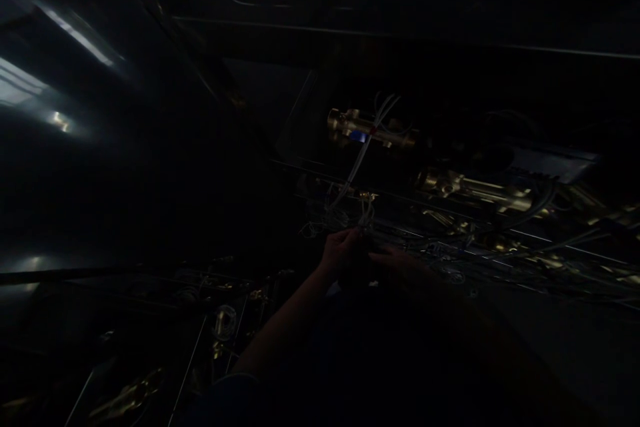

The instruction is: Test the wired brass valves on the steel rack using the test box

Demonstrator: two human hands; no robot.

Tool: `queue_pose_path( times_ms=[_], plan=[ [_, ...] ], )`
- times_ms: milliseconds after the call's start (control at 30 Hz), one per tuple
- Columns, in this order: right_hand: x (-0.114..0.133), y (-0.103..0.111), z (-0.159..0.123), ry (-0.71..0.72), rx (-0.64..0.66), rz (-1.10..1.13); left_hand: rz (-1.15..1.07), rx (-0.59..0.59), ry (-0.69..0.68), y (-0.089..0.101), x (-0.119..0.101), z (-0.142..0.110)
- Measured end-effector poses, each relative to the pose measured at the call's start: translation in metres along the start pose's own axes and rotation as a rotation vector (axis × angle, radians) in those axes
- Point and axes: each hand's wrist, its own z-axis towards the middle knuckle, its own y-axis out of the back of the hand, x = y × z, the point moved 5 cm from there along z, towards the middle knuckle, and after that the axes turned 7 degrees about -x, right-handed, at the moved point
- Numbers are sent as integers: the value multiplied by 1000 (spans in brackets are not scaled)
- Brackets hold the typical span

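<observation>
Here, a pale wire bundle is seen hanging below a brass fitting, thin and knotted. It is pinched by the left hand; the right hand is raised beside it, its grip indiscernible in the dark.

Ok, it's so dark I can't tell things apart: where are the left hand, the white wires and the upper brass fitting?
left hand (343,250), head view, back of hand
white wires (361,159), head view, mid-run
upper brass fitting (347,124), head view, left end

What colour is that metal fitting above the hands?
Brass-gold, with a small blue mark; the metal fitting shows in the dim head view.
</observation>
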Motion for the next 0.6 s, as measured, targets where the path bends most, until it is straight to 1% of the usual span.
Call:
queue_pose_path(
  times_ms=[67, 167, 233, 300, 400, 533, 600],
  plan=[
    [4, -5, -6, -14, 31, 50, 3, 4, -11, -1, 2, 0],
    [10, -8, -13, -48, 37, 91, -6, -23, -27, 0, 4, 0],
    [11, -9, -15, -89, 50, 106, -19, -38, -26, 0, 5, 0],
    [10, -10, -15, -101, 57, 112, -30, -32, -25, -1, 5, -2],
    [9, -11, -11, -24, 3, 98, -37, -33, -46, -4, 4, -5],
    [1, -11, -1, 91, -117, 73, -36, -78, -67, -4, 4, -8],
    [-3, -10, 4, 149, -163, 26, -37, -89, -70, -4, 5, -9]
  ],
)
